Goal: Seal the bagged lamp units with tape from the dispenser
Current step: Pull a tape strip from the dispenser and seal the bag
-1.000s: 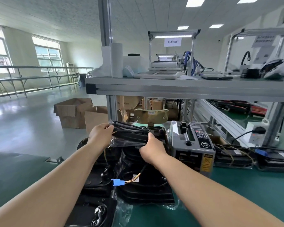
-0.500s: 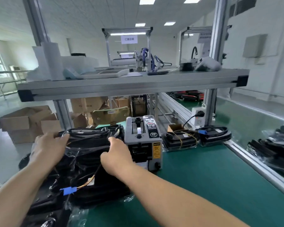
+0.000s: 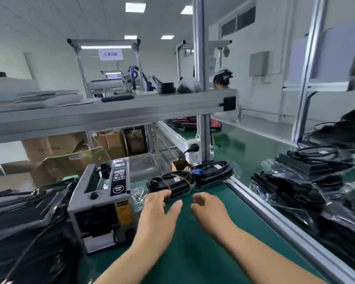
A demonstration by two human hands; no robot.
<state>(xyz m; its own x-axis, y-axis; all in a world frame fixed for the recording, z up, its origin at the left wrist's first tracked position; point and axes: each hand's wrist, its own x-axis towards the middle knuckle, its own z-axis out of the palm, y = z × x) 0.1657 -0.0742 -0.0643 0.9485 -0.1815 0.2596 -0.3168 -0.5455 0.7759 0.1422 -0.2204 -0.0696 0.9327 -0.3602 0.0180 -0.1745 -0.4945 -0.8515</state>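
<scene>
Both hands are seen stretched out over the green table [image 3: 193,255], to the right of the tape dispenser [image 3: 102,201]. The left hand [image 3: 162,210] is held flat and palm down, its fingers [image 3: 163,196] straight and slightly spread; their tips are placed at the near edge of a bagged lamp unit [image 3: 172,184], though contact cannot be confirmed. The right hand [image 3: 208,209] is held just beside it, with its fingers [image 3: 199,196] loosely curled and nothing gripped. That black unit, wrapped in clear plastic with its cable coiled on top, is laid across the table just beyond the fingertips. A second bagged unit [image 3: 213,174], with a blue connector at its left end, is set against its far right end, next to the aluminium rail [image 3: 274,218]. The grey dispenser is stood at the left of the hands, its yellow warning label turned toward them. A heap of black bagged units [image 3: 25,222] is piled at the near left, touching the dispenser's side. More bagged units [image 3: 305,181] are stacked on the right, past the rail. A metal shelf [image 3: 111,111] is mounted above the table, cardboard boxes [image 3: 115,140] are seen beneath it at the far side, and a white power socket [image 3: 194,153] is fixed to the upright post. Another person [image 3: 221,82] is visible far off behind the shelf.
</scene>
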